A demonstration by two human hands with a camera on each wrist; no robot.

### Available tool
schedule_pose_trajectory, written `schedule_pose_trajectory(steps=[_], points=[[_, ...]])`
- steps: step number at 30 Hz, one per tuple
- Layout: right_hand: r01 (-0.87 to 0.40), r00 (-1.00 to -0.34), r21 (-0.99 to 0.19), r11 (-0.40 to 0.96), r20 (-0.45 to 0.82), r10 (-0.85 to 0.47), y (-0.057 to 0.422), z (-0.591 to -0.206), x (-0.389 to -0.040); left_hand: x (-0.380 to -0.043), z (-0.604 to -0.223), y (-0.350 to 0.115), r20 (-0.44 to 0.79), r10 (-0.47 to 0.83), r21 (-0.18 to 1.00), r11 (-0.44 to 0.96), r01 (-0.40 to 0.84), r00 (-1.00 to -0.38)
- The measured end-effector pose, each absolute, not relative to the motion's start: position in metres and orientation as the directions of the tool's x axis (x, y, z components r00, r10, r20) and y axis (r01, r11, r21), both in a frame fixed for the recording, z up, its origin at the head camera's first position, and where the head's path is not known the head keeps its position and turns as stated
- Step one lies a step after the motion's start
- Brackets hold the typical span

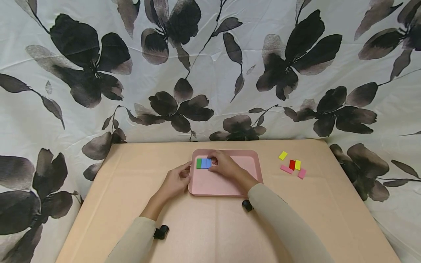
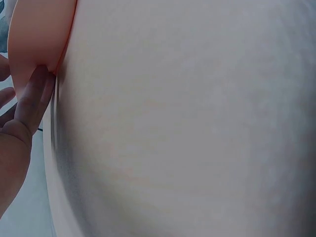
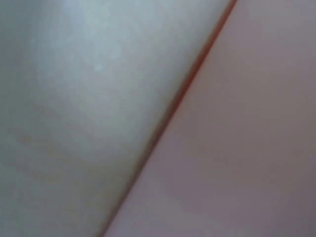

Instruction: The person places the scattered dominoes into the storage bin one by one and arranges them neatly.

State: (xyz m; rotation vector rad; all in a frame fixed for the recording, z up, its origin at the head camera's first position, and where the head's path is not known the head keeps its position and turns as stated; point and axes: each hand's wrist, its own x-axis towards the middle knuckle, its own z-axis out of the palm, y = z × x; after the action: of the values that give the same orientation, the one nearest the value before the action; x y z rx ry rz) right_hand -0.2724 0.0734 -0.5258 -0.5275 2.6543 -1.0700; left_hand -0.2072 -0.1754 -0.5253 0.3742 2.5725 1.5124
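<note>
A pink tray (image 1: 227, 186) lies on the table. In its upper left, a green block (image 1: 198, 163) and a blue block (image 1: 204, 163) lie side by side, with another blue block (image 1: 208, 163) at the right end of the row. My right hand (image 1: 225, 166) reaches over the tray and pinches that end block between thumb and finger. My left hand (image 1: 175, 179) holds the tray's left edge; in the left wrist view its fingers (image 2: 32, 98) touch the tray's outer wall. The right wrist view shows only the tray's edge and the table, blurred.
Right of the tray lie several loose pieces: a yellow block (image 1: 283, 155), a red block (image 1: 292, 164), another yellow block (image 1: 297, 165), a pink block (image 1: 287, 169) and a second pink block (image 1: 302, 173). A floral cloth (image 1: 230, 73) hangs behind the table (image 1: 197, 226).
</note>
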Motion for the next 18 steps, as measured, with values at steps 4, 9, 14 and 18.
schedule_pose_trajectory(steps=[4, 9, 14, 18], points=[[-0.216, -0.912, -0.736, 0.642, -0.083, -0.402, 0.077, -0.520, -0.270, -0.207, -0.525, -0.175, 0.009, 0.283, 0.875, 0.461, 0.145, -0.959], [-0.189, -0.916, -0.758, 0.624, -0.092, -0.390, 0.087, -0.509, -0.266, -0.207, -0.525, -0.175, -0.001, 0.278, 0.876, 0.463, 0.133, -0.961], [-0.199, -0.923, -0.759, 0.620, -0.067, -0.378, 0.102, -0.494, -0.260, -0.206, -0.525, -0.175, -0.015, 0.276, 0.877, 0.466, 0.120, -0.961], [-0.215, -0.926, -0.773, 0.597, -0.034, -0.377, 0.116, -0.483, -0.253, -0.205, -0.526, -0.175, -0.013, 0.282, 0.877, 0.464, 0.125, -0.959]])
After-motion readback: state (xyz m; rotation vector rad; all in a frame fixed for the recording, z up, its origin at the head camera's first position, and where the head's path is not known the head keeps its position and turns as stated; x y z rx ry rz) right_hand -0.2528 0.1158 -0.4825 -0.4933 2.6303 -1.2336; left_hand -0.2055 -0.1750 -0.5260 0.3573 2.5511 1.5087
